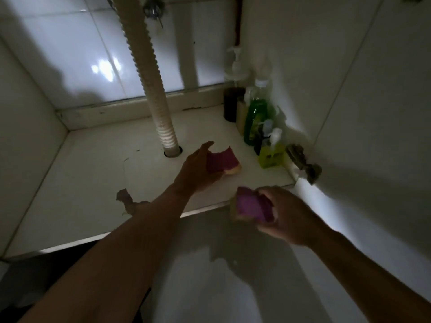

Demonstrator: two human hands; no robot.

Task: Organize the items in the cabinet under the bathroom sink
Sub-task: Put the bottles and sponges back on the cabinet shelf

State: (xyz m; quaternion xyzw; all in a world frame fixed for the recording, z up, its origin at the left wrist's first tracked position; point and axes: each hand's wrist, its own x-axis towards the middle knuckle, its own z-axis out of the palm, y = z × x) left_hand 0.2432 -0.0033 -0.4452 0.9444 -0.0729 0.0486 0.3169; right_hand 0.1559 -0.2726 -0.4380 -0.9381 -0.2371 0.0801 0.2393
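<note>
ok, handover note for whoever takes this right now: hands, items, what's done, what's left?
Left hand: grips a purple sponge low over the cabinet floor, just right of the drain hose.
Right hand: grips a second purple sponge at the cabinet's front edge.
Done: dark pump bottle, green bottle and yellow pump bottle stand in a row along the right wall.
Left: probably set both sponges down inside; neither is released yet.
</note>
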